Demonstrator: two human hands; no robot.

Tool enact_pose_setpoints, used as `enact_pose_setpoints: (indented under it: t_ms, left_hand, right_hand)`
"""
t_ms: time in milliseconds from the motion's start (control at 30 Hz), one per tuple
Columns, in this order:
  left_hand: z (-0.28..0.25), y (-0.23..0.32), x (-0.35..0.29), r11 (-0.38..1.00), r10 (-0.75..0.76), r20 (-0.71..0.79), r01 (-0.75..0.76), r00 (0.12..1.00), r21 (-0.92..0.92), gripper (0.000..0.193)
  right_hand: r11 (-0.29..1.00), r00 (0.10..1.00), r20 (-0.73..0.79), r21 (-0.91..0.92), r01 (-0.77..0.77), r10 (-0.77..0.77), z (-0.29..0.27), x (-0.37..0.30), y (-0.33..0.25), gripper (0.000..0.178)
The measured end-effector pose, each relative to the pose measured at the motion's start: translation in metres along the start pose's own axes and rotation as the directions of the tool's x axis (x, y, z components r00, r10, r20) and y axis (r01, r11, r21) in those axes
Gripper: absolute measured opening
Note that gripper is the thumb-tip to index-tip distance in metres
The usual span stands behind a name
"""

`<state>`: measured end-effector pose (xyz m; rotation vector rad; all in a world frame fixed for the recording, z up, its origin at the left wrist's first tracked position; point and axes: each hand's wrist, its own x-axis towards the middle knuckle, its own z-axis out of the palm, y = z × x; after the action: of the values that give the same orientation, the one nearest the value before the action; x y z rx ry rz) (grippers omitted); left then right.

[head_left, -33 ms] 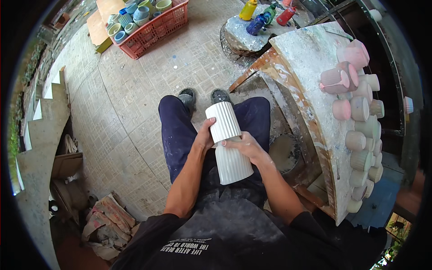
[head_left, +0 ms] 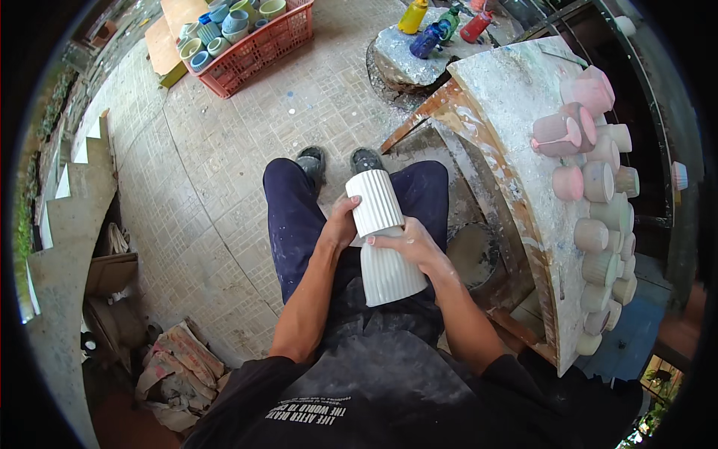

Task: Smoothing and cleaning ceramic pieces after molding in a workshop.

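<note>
Two hands sit close together between the dark trouser legs: the right hand is curled around the narrow end of the lower white form, the left hand clasps the left side of the upper white form. The ribbed pair lies end to end, its long axis running away from the torso, slightly leftward; whether joined, I cannot tell. Right stands a spattered table bearing pots; farther, a red basket on tiled floor.
</note>
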<state>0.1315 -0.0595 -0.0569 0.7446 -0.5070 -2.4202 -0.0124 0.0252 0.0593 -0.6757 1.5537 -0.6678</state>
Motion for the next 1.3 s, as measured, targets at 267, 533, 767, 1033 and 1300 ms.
enact_pose_setpoints:
  t_ms: [267, 533, 767, 1033, 1300]
  left_hand:
    - [0.001, -0.037, -0.004, 0.956, -0.223, -0.321, 0.142, 0.921, -0.256, 0.044]
    - [-0.026, -0.051, 0.002, 0.939, -0.266, -0.421, 0.134, 0.867, -0.317, 0.041]
    - [-0.056, -0.072, 0.013, 0.935, -0.265, -0.448, 0.113, 0.854, -0.337, 0.038]
    - [-0.050, -0.068, 0.013, 0.908, -0.331, -0.334, 0.201, 0.883, -0.368, 0.034]
    - [-0.043, -0.060, 0.009, 0.921, -0.311, -0.317, 0.201, 0.896, -0.334, 0.041]
  right_hand:
    - [0.627, 0.977, -0.204, -0.754, -0.195, 0.059, 0.026, 0.002, -0.007, 0.084]
    - [0.544, 0.793, -0.219, -0.823, 0.162, -0.568, 0.058, -0.003, 0.050, 0.051]
    - [0.470, 0.802, -0.195, -0.875, 0.118, -0.564, 0.073, 0.003, 0.069, 0.043]
    - [0.311, 0.824, -0.123, -0.948, 0.067, -0.553, 0.089, -0.002, 0.065, 0.074]
    - [0.440, 0.993, -0.098, -0.896, -0.058, -0.070, 0.072, 0.021, 0.040, 0.085]
